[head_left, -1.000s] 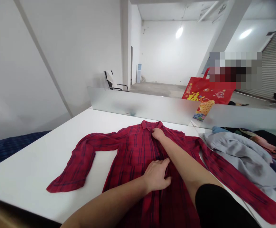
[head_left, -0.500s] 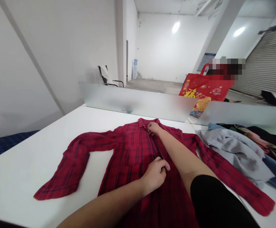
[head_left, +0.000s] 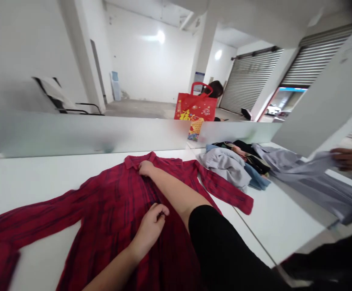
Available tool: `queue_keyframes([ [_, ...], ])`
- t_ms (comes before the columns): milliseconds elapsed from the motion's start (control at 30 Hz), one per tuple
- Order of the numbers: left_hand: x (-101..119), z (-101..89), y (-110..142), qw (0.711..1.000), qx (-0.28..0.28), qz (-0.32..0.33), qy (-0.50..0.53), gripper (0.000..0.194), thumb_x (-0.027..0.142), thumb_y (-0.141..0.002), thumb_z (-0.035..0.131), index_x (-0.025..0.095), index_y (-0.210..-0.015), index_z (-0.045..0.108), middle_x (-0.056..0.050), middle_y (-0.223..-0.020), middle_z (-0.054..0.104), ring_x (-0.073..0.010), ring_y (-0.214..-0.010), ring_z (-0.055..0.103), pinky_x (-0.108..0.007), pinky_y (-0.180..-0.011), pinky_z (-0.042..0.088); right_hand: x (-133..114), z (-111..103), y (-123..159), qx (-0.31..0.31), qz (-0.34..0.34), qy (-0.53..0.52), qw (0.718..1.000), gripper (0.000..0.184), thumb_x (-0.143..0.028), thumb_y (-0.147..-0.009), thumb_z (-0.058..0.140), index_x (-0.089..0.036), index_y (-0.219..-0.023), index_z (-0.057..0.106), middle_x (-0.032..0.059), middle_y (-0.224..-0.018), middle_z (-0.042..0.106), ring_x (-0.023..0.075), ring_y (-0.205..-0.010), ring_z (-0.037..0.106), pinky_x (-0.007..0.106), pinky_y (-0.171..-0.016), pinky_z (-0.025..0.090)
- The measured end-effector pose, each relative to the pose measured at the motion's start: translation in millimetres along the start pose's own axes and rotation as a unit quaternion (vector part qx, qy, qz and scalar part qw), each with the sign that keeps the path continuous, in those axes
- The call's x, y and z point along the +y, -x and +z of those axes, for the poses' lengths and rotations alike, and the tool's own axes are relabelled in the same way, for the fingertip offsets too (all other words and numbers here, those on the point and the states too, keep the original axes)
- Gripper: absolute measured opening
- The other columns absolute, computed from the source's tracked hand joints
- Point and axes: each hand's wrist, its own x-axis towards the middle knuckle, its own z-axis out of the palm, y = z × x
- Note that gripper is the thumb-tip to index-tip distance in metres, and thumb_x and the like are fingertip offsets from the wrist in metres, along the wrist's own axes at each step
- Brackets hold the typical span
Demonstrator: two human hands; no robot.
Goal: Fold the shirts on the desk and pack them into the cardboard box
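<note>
Right grip [head_left: 146, 168] on shirt [head_left: 112, 202]; divider [head_left: 142, 132] beyond collar [head_left: 130, 162].

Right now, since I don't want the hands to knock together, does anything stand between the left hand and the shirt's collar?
Yes, the right hand is partly in the way, just below the collar. Between it and the left hand, I see only the red shirt lying spread.

Reaching toward ten o'clock with the right hand [head_left: 146, 168], perhaps pinching at the fingertips; angling the left hand [head_left: 152, 221], nearer and loosely curled, between one and two o'clock.
</note>
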Motion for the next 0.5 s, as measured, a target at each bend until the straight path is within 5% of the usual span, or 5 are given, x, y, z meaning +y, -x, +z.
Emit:
queue_keyframes([
  [133,-1.9,-0.5,2.8,1.0,-0.008,0.0,0.005,0.018,0.014,-0.078,0.043,0.02,-0.079,0.059,-0.002,-0.084,0.054,-0.0179,-0.083,0.054,-0.031,-0.079,0.041,-1.6,8.8,-6.5,-0.017,-0.008,-0.023,1.0,0.017,-0.022,-0.076,0.074,-0.02,-0.092,0.074,0.0033,-0.102,0.073,0.0195,-0.098,0.067,0.023,-0.08,0.052],
  [200,-1.2,-0.6,3.7,1.0,-0.008,0.0,0.005,0.017,0.016,-0.078,0.043,0.02,-0.079,0.059,-0.002,-0.084,0.055,-0.018,-0.083,0.055,-0.031,-0.079,0.042,-2.1,13.9,-6.7,-0.012,-0.021,-0.045,0.999,0.015,-0.021,-0.08,0.068,-0.021,-0.092,0.076,0.0009,-0.098,0.075,0.0151,-0.09,0.069,0.016,-0.071,0.05],
  [333,-0.2,-0.6,3.1,1.0,-0.01,-0.005,0.003,0.018,0.017,-0.079,0.043,0.02,-0.08,0.061,-0.002,-0.085,0.055,-0.0178,-0.082,0.055,-0.031,-0.078,0.042,-1.5,17.9,-4.1,-0.013,-0.034,-0.076,0.996,0.027,-0.019,-0.089,0.054,-0.02,-0.106,0.074,-0.0006,-0.089,0.075,0.0089,-0.067,0.066,0.014,-0.054,0.046],
  [500,-2.4,0.0,3.1,1.0,-0.002,-0.011,0.008,0.021,0.02,-0.078,0.045,0.02,-0.082,0.065,-0.003,-0.086,0.057,-0.0186,-0.083,0.058,-0.033,-0.079,0.044,-3.3,8.9,2.3,-0.047,-0.066,-0.055,0.995,0.015,-0.025,-0.084,0.065,-0.015,-0.087,0.076,0.0014,-0.081,0.074,0.0099,-0.068,0.065,0.014,-0.052,0.042],
])
